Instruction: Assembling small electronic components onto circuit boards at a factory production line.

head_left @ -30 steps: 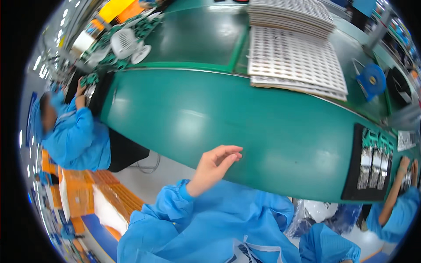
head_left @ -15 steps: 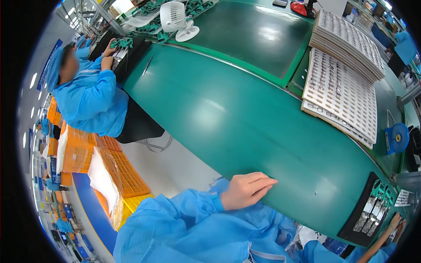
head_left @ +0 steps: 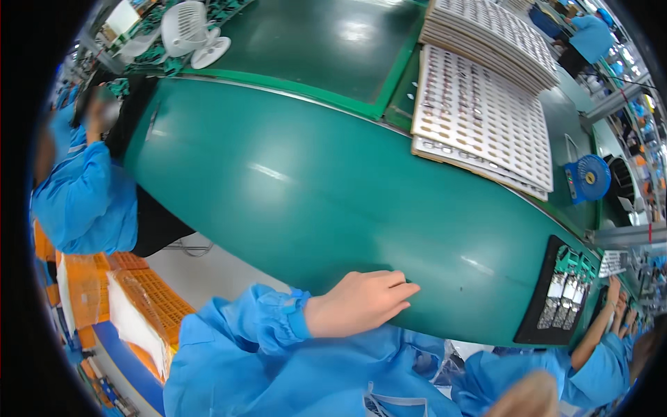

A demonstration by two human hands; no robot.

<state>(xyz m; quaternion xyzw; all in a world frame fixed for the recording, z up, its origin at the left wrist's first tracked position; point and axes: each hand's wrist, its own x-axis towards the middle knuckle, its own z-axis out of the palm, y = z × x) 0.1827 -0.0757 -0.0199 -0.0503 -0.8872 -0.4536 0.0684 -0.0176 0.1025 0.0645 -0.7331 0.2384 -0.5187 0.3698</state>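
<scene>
My left hand (head_left: 361,302) rests at the near edge of the green work table (head_left: 306,201), its fingers curled and pressed together, pointing right. A tiny dark spot shows by the fingertips; what they hold, if anything, is hidden. At the lower right edge a blurred shape, probably my right hand (head_left: 528,397), is close to the camera, with its fingers smeared. Farther right on the table lies a black mat (head_left: 535,309) bearing several green circuit boards with silver metal parts (head_left: 563,299).
White hole trays (head_left: 479,111) holding small metal pieces are stacked at the far right. Beyond stand a white fan (head_left: 184,29) and a blue fan (head_left: 589,178). Co-workers sit at left (head_left: 87,201) and right (head_left: 604,361). Orange crates (head_left: 149,299) stand on the floor.
The view has turned, so the table and trays shift left and up in the picture. A blurred shape has come in at the lower right. My left hand keeps its curled pose.
</scene>
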